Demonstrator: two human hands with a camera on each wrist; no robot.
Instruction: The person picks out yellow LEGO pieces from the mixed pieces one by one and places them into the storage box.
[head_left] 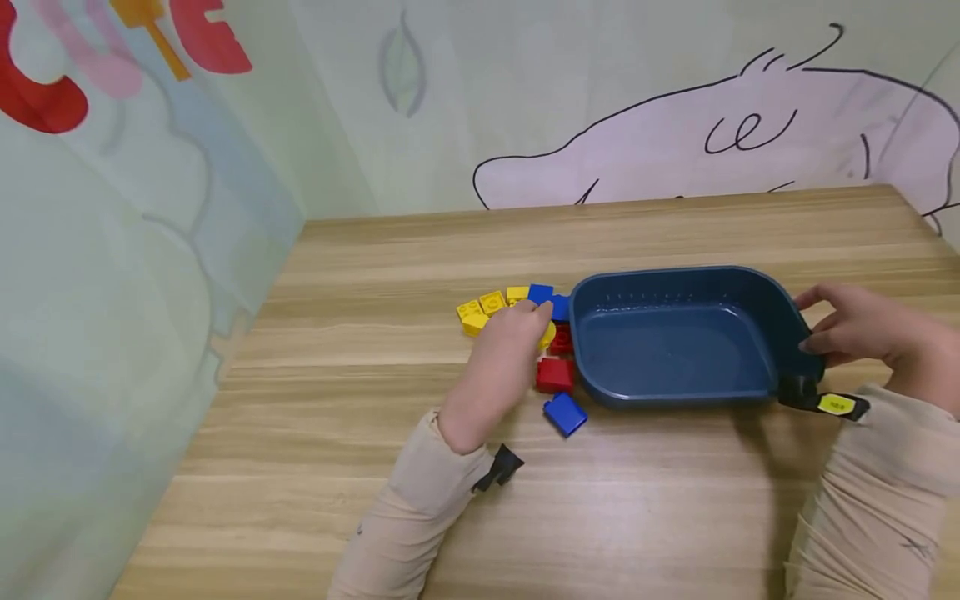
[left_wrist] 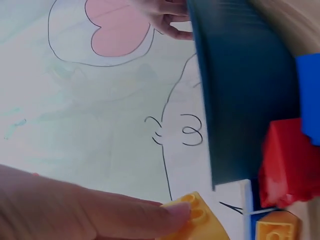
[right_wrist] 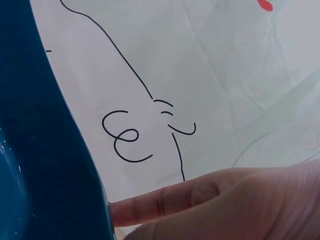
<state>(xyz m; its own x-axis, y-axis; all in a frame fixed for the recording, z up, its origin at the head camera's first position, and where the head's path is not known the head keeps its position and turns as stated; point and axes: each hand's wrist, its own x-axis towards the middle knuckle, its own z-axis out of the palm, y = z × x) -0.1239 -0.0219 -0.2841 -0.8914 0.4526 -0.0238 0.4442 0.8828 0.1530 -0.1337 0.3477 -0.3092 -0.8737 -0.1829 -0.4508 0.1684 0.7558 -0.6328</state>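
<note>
My left hand point(head_left: 506, 346) reaches over a cluster of toy building bricks just left of a dark blue plastic tub point(head_left: 675, 398). In the left wrist view its fingers pinch a yellow brick point(left_wrist: 202, 220). My right hand point(head_left: 862, 329) holds the tub's right end, with the thumb over the rim; in the right wrist view a finger presses against the tub wall point(right_wrist: 60, 150). Around the left hand lie several yellow bricks point(head_left: 492, 302), blue bricks point(head_left: 540, 293) and red bricks point(head_left: 555, 375). The palm side of the left hand is hidden in the head view.
Closest to me lies a single blue brick point(head_left: 565, 414), near the tub's front left corner. Everything stands on a wood-grain table point(head_left: 337, 333). Behind the table's far edge is a wall covering point(head_left: 420, 158) with cartoon drawings. Black straps circle both wrists.
</note>
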